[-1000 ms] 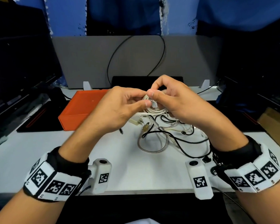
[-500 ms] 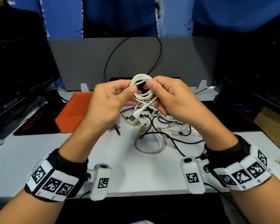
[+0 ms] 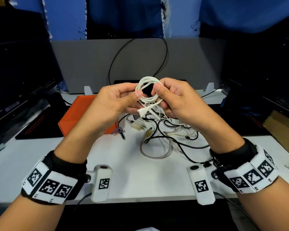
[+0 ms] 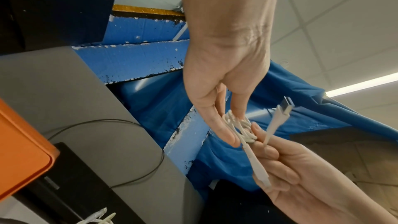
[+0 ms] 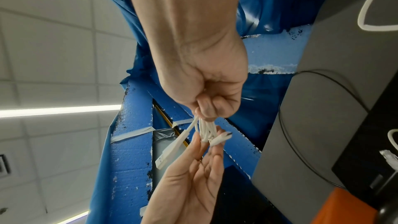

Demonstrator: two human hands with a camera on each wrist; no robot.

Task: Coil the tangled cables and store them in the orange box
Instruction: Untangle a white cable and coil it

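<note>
Head | both hands pinch white cable coil (image 3: 147, 90) | orange box (image 3: 77, 112) behind

left hand (image 3: 114, 100) and right hand (image 3: 175, 99): now holding the white cable coil (image 3: 147, 90) raised and open as a ring between the thumbs, no longer hidden inside the fingers | USB plug (image 3: 140, 113): now hanging just below the fingertips
</note>
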